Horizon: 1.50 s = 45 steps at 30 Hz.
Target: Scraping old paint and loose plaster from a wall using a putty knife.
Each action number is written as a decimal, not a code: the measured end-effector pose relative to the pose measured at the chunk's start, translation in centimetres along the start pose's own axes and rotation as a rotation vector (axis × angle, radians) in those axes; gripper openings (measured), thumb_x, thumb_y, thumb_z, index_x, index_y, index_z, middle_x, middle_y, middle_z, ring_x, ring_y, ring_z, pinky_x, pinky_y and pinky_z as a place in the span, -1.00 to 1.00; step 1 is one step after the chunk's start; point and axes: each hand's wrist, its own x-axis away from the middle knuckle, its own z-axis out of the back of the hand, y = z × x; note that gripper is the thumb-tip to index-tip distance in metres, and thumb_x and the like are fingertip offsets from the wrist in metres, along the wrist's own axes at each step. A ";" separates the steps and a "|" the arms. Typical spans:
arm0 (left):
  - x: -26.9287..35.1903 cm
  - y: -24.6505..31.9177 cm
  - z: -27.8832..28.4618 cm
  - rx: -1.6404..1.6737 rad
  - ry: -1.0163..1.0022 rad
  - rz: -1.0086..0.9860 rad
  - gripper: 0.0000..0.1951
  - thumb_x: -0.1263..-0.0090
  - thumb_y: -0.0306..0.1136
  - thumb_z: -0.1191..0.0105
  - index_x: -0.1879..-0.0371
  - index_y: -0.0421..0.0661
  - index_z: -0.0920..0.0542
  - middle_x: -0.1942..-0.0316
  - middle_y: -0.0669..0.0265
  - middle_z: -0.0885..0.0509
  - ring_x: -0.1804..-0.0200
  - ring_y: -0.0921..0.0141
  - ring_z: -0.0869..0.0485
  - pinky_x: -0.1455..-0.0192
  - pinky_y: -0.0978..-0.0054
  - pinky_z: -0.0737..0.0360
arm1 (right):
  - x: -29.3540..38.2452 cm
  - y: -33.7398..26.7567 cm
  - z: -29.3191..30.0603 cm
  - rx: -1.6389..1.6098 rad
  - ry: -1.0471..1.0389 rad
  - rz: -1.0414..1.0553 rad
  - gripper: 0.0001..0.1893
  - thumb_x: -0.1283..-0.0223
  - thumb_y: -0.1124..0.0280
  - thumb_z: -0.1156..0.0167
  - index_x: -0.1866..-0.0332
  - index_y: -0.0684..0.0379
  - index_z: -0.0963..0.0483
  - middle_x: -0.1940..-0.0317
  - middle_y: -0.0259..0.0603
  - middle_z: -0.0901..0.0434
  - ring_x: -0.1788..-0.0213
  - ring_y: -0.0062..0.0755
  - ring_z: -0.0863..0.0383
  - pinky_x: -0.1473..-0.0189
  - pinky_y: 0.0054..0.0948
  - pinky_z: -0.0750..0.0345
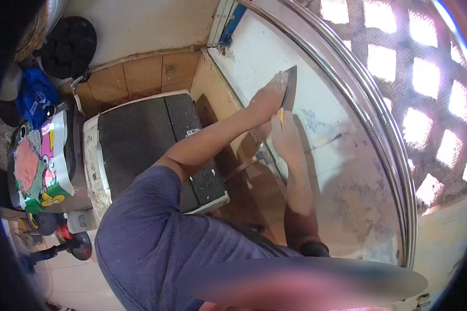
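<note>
Against a white patchy wall panel, a scraper with a wide dark metal blade and a yellowish handle is held in two hands. My right hand closes around the handle, just below the blade. My left hand grips the blade's edge higher up, its fingertips dusted with white. The blade appears to lie against the panel, though its far side is hidden. Dark smudges and rough grey-brown patches mark the panel's lower part.
Polished steel rails curve in front of a bright lattice window. Under my left arm stands a white appliance with a dark lid. A black moulded pan, a blue bag and a pink cloth are at left.
</note>
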 end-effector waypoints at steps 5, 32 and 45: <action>-1.0 0.6 1.4 -0.073 0.008 -0.008 -0.41 -0.42 -0.52 0.22 -0.44 -0.46 -0.10 -0.40 -0.33 -0.26 -0.46 -0.09 -0.30 -0.50 0.24 -0.32 | -1.2 -1.3 0.7 -0.087 -0.037 -0.093 -0.67 -0.45 0.22 0.01 -0.01 0.34 -0.40 0.13 0.28 -0.56 -0.04 0.24 -0.56 -0.05 -0.05 -0.47; 0.5 -0.5 0.9 -0.184 0.106 -0.174 -0.49 -0.32 -0.54 0.09 -0.25 -0.54 -0.30 -0.25 -0.31 -0.44 -0.35 -0.07 -0.44 -0.40 0.24 -0.43 | -0.5 -2.6 -0.1 -0.256 -0.123 -0.243 -0.74 -0.46 0.28 0.02 0.09 0.31 -0.40 0.43 -0.01 -0.50 0.39 -0.20 -0.61 0.22 -0.18 -0.50; -3.5 -1.9 1.7 0.011 0.058 -0.002 -0.44 -0.40 -0.45 0.09 -0.38 -0.36 -0.22 -0.39 -0.29 -0.29 -0.43 -0.08 -0.33 -0.45 0.16 -0.37 | -5.5 2.5 -1.7 -0.055 0.034 -0.012 -0.74 -0.42 0.29 -0.01 0.22 0.32 -0.45 0.44 -0.02 -0.52 0.42 -0.23 -0.56 0.31 -0.24 -0.47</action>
